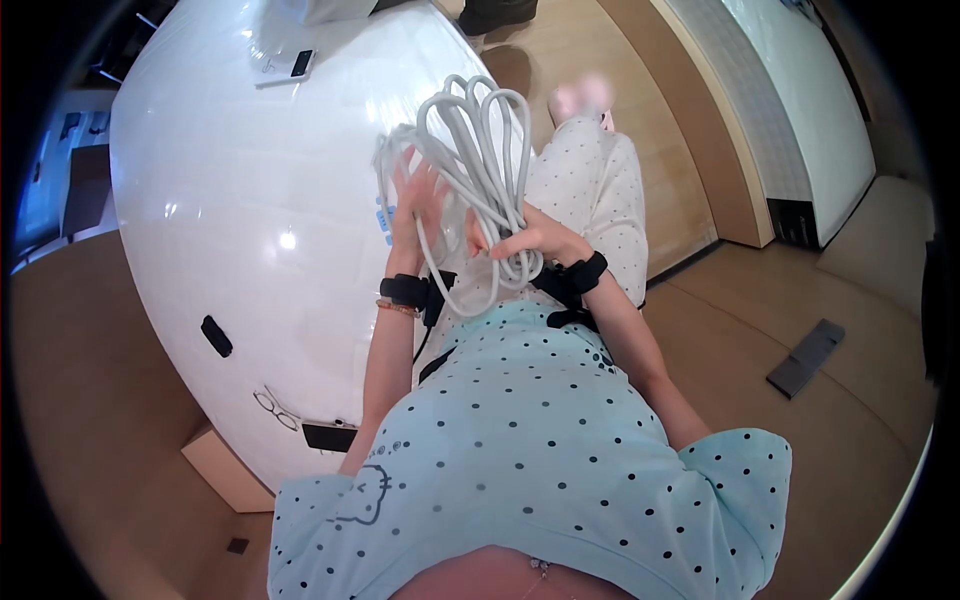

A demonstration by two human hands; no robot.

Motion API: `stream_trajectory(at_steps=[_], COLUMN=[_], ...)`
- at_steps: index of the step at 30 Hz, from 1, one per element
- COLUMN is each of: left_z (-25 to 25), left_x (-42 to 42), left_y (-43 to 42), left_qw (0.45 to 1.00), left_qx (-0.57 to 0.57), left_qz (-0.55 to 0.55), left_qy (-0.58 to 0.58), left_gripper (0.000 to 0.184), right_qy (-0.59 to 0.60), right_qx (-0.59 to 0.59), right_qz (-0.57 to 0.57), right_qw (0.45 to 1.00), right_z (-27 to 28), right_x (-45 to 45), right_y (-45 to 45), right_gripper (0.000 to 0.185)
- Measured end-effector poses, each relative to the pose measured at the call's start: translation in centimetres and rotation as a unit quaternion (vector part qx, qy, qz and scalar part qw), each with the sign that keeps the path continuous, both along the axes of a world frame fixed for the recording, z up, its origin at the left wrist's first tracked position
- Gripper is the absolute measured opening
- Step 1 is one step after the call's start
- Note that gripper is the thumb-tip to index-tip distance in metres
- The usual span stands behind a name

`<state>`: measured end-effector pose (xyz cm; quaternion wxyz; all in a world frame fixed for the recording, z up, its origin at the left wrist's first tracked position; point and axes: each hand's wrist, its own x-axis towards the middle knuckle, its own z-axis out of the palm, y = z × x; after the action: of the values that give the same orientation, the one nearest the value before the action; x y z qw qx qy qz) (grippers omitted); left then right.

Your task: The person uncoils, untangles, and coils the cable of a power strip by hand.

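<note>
A light grey cable [473, 165] is gathered into several long loops above my lap. My right hand [535, 237] is closed around the lower part of the bundle, with the thumb across the strands. At the left side of the loops, my left hand [420, 200] points upward with its fingers bent against a pale, blurred stretch of the same cable. Motion smears its fingertips, and the loops partly cover them. One strand hangs in a wide curve below, between my wrists. Both wrists wear black bands.
I sit on a plastic-wrapped white mattress [200, 260]. On it lie a black phone-like object [216, 336], eyeglasses [275, 408] and a white box [285, 68]. A dark grey flat bar [806, 358] rests on the brown surface at right. Another person's dark shoe [497, 14] shows at the top.
</note>
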<state>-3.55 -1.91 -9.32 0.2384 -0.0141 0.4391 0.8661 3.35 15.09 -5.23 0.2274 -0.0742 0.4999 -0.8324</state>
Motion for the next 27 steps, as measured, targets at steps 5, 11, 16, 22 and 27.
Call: stream_trajectory(at_steps=[5,11,16,22,27], left_z=[-1.0,-2.5,-0.4,0.2,4.3], left_x=[0.3,-1.6,-1.4,-1.5,-0.4], left_y=[0.4,1.6,2.1,1.0,2.3], left_qw=[0.986,0.965,0.989,0.995,0.991], left_qx=[0.107,-0.197,-0.125,0.06,-0.067], left_qz=[-0.1,-0.151,0.005,-0.023,-0.114], left_qy=[-0.079,0.084,-0.08,-0.078,0.03], left_gripper=[0.071,0.047,0.051,0.06,0.057], right_qy=[0.027,0.001,-0.033,-0.026,0.015], right_qx=[-0.028,0.089,0.189,0.213,0.321], right_qz=[0.03,-0.005,-0.079,-0.087,-0.091], right_qw=[0.999,0.996,0.978,0.973,0.943], right_z=[0.2,1.8,0.8,-1.8,-1.1], right_x=[-0.2,-0.2,0.2,-0.1,-0.3], right_y=[0.2,0.3,1.2,0.8,-0.7], right_gripper=[0.025,0.024,0.023,0.028,0.041])
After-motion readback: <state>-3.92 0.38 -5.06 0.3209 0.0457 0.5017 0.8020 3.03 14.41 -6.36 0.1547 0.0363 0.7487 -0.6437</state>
